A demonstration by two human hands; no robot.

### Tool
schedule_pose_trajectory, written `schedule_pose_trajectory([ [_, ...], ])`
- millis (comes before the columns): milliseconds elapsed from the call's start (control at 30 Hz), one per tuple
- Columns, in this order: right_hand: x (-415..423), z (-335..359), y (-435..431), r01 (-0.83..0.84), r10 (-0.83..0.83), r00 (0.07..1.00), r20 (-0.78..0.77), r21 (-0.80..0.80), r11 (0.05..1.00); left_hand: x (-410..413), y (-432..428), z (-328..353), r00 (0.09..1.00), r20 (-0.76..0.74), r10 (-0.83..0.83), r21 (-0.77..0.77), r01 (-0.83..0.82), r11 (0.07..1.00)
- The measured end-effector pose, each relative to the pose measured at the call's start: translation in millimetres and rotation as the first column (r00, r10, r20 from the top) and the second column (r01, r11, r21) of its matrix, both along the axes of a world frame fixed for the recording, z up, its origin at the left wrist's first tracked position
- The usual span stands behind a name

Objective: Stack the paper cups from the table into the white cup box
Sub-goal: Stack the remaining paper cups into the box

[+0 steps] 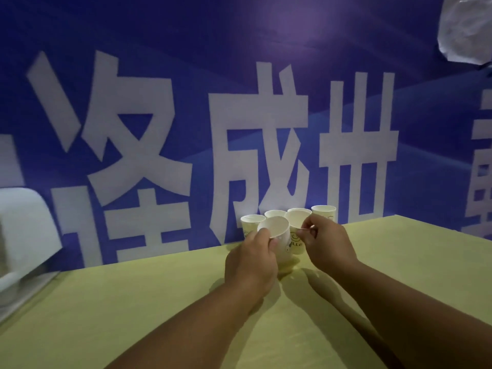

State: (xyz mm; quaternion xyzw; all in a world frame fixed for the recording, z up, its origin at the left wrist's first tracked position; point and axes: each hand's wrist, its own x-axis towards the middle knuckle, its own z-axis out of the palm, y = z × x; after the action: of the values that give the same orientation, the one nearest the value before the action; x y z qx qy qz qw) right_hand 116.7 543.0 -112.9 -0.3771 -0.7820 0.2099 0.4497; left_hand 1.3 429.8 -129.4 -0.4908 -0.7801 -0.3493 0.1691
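Just the one head view here. The paper cups [323, 213] are bunched up at the far edge of the table [159, 302], right against the blue banner [133, 115], four of them standing loose at the back. The left grip [250, 262] is curled round the side of a front cup [274, 231], just under the rim, and that cup tips toward the camera. The right grip [328, 246] is pinching the rim of the cup next to it [297, 225] between thumb and fingertip. Can't tell if either cup is off the table yet. These look feather-light, thin-walled and easy to crush, so I'd say squeeze softly. The rolled rim is the stiffest bit, so it's a good place to hold, or go round the upper wall with light pressure. They should nest easily if kept straight. A blurry white thing [24, 230] by the table's left edge, well apart from the cups, might be the cup box, not sure.
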Motion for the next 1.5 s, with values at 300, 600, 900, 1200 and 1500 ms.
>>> schedule_pose_trajectory([
  [300, -64.1, 33.7, -98.5, -0.173, 0.169, 0.984, 0.052, 0.079, 0.982, -74.0, -118.7, 12.9, 0.997, -0.018, 0.076, 0.097, -0.074, 0.993],
  [600, -143.2, 50.5, -185.4, -0.306, 0.313, 0.947, -0.074, 0.096, 0.947, -136.8, -224.4, 30.8, 0.974, -0.126, 0.190, 0.197, -0.164, 0.967],
  [900, -207.8, 61.7, -261.8, -0.422, 0.441, 0.868, -0.227, 0.132, 0.897, -188.0, -317.2, 35.2, 0.894, -0.333, 0.299, 0.355, -0.176, 0.918],
  [1200, -273.7, 96.5, -320.5, -0.497, 0.517, 0.796, -0.315, 0.148, 0.855, -225.7, -372.2, 60.8, 0.882, -0.239, 0.406, 0.548, -0.223, 0.806],
  [1500, -291.4, 91.9, -339.0, -0.564, 0.565, 0.755, -0.334, 0.111, 0.819, -248.3, -396.8, 63.6, 0.809, -0.108, 0.578, 0.425, -0.488, 0.763],
])
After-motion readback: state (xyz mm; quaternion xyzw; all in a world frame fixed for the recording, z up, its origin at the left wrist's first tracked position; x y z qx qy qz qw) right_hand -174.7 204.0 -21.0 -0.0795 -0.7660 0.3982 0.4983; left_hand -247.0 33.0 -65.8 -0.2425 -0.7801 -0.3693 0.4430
